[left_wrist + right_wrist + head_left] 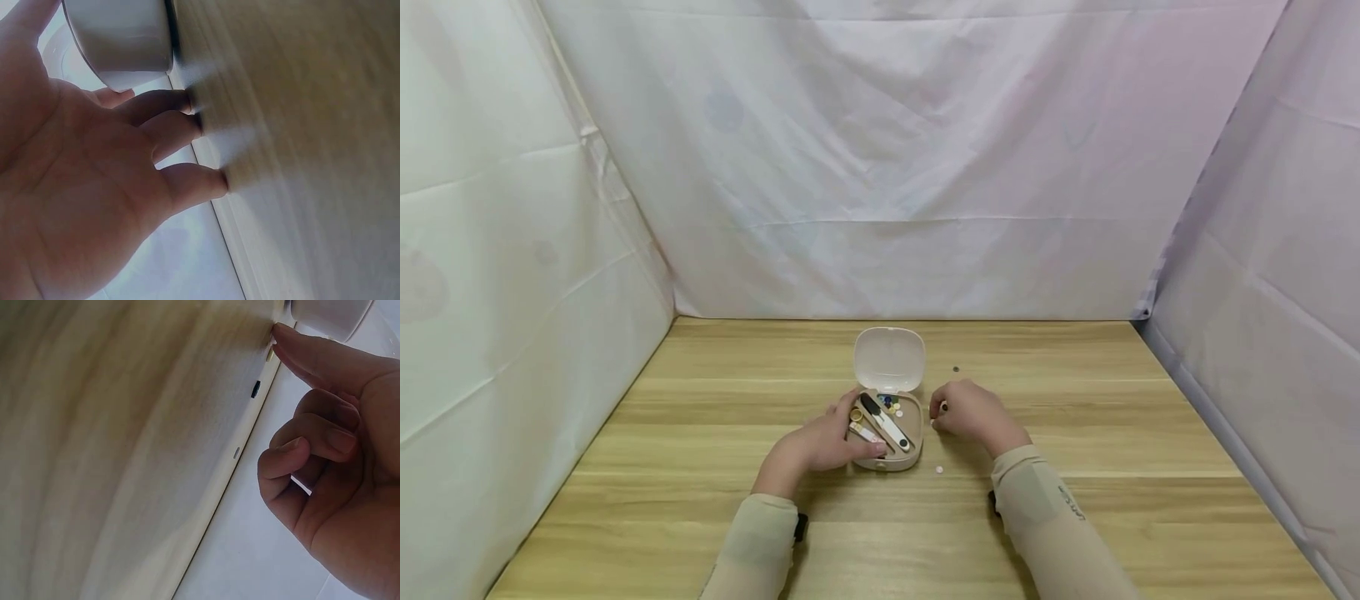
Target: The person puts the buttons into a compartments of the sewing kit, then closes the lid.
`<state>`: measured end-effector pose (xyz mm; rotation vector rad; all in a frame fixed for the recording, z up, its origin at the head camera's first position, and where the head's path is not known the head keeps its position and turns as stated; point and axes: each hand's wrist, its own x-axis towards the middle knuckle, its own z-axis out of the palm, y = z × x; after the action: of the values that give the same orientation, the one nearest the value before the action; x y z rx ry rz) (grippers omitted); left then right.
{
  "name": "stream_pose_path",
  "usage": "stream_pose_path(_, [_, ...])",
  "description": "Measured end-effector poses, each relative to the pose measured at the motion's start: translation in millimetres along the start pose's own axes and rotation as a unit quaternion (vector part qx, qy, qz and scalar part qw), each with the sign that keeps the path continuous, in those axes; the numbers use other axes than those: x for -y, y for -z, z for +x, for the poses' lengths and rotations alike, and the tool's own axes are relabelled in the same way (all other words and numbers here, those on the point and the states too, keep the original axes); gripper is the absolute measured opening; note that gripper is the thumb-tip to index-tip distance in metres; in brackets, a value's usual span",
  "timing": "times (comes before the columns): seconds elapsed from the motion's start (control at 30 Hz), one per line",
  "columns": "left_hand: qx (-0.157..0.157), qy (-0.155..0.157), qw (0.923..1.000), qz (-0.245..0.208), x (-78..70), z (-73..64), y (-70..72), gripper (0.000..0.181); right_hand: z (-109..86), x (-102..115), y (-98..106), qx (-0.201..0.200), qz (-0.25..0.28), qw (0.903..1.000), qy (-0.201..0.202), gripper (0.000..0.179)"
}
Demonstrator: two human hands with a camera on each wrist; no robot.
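Note:
An open sewing box sits in mid-table, its pale lid tipped back. My left hand holds the box from the left, thumb over the front edge, index finger at the rear corner; the other fingertips touch the table. Inside are a slim black-and-white tool, a gold ring-shaped thing, a pale packet and several small buttons. Just right of the box, my right hand pinches a tiny pale button at table level, mostly hidden by thumb and index finger. Its other fingers are curled.
A dark button lies behind my right hand, and a white button lies in front of it. In the right wrist view a black button lies close to the fingers. White cloth surrounds the wooden table on three sides.

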<state>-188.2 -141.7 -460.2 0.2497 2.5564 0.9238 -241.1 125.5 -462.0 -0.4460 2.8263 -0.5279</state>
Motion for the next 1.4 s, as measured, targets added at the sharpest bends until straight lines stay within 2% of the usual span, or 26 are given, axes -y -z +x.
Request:
stream_pose_path(0.33, [0.0,-0.002,1.0,0.008,1.4,2.9,-0.7,0.114,0.3,0,1,-0.002,-0.011,0.9999,0.004,0.017])
stream_pose_path(0.6, [0.001,0.0,1.0,0.006,1.9,2.5,1.8,0.114,0.9,1,10,-0.019,-0.021,0.9996,0.003,0.01])
stream_pose_path(1.1, [0.004,-0.001,1.0,-0.003,1.9,1.1,0.4,0.114,-9.9,18,34,-0.049,-0.042,0.9977,0.019,0.011])
stream_pose_path(1.4, [0.003,-0.003,1.0,0.005,3.5,3.1,-0.4,0.114,-13.5,32,38,-0.056,-0.025,0.9979,0.022,0.016])
